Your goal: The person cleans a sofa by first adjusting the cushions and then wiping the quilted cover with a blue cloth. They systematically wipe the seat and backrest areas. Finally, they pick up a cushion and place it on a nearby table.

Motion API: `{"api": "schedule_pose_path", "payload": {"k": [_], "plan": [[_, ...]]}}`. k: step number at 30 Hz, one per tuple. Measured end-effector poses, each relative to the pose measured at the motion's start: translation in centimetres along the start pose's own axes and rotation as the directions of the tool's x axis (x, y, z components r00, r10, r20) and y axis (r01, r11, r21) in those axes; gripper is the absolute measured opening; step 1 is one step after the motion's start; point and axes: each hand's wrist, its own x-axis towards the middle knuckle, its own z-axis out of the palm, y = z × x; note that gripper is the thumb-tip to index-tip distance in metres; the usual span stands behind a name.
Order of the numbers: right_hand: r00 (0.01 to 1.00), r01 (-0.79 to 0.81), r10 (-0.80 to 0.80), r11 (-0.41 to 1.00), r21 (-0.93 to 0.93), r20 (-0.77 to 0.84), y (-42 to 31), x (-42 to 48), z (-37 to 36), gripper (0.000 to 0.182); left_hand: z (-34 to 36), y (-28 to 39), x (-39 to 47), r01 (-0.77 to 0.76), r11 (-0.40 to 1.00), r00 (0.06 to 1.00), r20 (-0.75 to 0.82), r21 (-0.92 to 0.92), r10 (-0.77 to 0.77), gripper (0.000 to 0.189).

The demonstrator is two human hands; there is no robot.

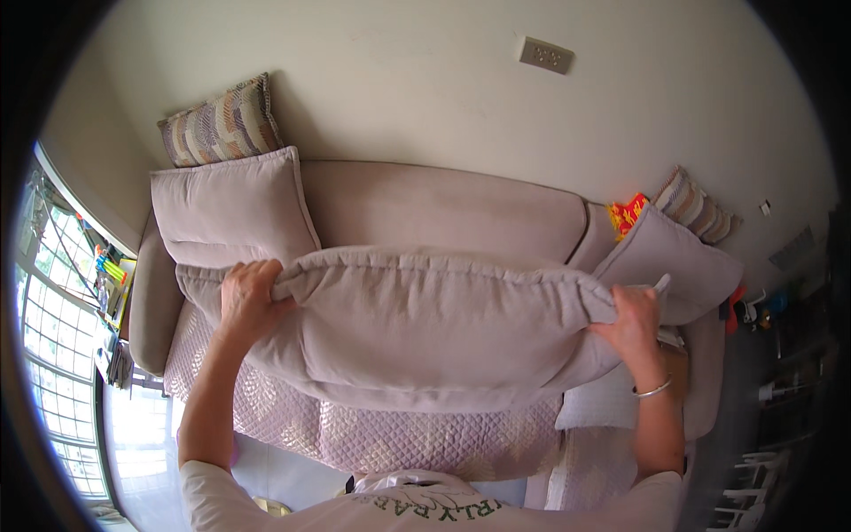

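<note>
A long mauve-grey sofa cushion [425, 326] hangs between my two hands, above the sofa seat. My left hand [252, 296] grips its piped upper edge near the left corner. On the other side, my right hand [631, 319] is closed around the same edge close to the right corner. The fabric sags and creases between the grips. Under it, a quilted seat cover [425, 439] with a pale leaf-like pattern lies on the sofa. Behind the cushion rises the sofa backrest [439, 206], partly hidden by it.
At left, a plain back cushion [233, 206] leans below a patterned throw pillow [223, 126]. Another plain cushion [691, 266], a striped pillow [695, 206] and a red-and-yellow item [627, 214] are at right. The sofa armrests [156, 312] bound both ends. A wall socket [546, 56] sits above.
</note>
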Motion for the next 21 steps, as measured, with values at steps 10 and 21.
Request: {"api": "schedule_pose_path", "payload": {"k": [10,21], "plan": [[0.981,-0.063,0.045,0.994,-0.093,-0.187,6.6,8.3,4.1,0.059,5.8,-0.4,11.1,-0.095,0.994,0.991,-0.092,0.053,0.099,0.039],[0.901,-0.420,0.342,0.841,-0.340,-0.265,6.4,18.1,23.6,0.072,25.3,-1.3,19.6,0.233,0.902,0.955,-0.259,0.363,-0.142,0.058]]}}
